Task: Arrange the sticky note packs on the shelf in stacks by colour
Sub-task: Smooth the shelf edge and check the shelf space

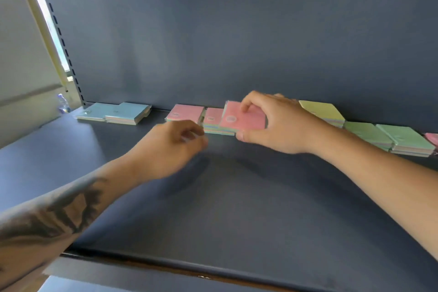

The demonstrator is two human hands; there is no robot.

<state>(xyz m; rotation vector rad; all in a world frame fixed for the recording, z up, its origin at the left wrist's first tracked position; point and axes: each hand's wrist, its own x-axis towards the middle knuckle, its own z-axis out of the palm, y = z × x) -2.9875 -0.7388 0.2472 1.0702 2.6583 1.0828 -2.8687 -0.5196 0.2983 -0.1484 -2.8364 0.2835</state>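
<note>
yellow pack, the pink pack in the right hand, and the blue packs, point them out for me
yellow pack (322, 110), head view, on its top face
pink pack (244, 118) gripped by the right hand (279, 123), head view, on its top cover
blue packs (123, 111), head view, on the upper pack's top face

Shop: slotted shelf upright (62, 38), stationery stock.

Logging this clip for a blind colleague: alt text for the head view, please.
Right hand grips a pink pack above other pink packs at the back of a dark shelf; left hand hovers nearby, blurred. Blue packs lie left, yellow and green right.
</note>
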